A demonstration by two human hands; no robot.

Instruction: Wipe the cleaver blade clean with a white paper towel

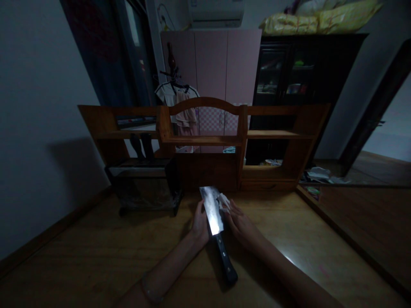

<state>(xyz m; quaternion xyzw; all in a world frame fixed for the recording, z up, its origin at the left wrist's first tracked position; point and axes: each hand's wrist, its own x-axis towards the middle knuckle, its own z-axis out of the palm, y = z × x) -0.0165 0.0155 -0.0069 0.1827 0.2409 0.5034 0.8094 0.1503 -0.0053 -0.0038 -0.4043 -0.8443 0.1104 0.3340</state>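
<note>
A cleaver [212,214] with a shiny wide blade and a black riveted handle lies tilted over the wooden desk, its handle toward me. My left hand [200,223] grips the blade from its left edge, with the fingers partly hidden under it. On the other side, my right hand [239,220] holds a crumpled white tissue [224,202] against the blade's right edge near the far end. Neither hand is on the handle. To the left stands a knife block [144,184] with two dark-handled knives [141,146] upright in it.
A wooden shelf unit [205,140] runs along the back of the desk [154,256]. A white wall [48,128] borders the left side. Beyond are hanging clothes [180,100], a pink wardrobe [210,64] and a dark cabinet [308,77]. A raised wooden edge lies at right.
</note>
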